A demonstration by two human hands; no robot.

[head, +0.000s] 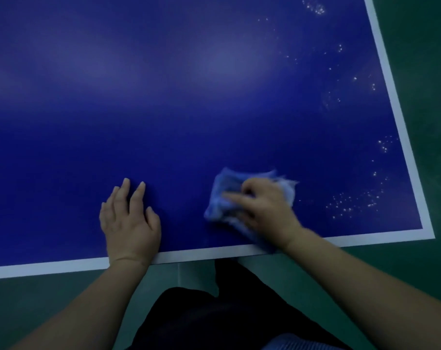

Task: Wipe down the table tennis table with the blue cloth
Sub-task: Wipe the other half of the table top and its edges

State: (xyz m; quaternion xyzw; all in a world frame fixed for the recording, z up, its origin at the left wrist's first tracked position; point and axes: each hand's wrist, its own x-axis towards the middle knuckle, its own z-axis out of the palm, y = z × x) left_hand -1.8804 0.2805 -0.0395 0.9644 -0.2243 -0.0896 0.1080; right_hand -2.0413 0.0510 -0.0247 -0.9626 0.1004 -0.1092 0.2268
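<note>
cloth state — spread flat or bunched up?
Bunched: the blue cloth sits crumpled in a wad under the right hand, edges motion-blurred.

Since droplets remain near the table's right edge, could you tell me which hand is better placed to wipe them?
Probably the right hand: it holds the blue cloth and is nearer the droplets. The left hand rests flat, farther away.

Cloth (224, 195) on table (214, 109) near front-right corner; left hand (129, 221) left of it.
</note>
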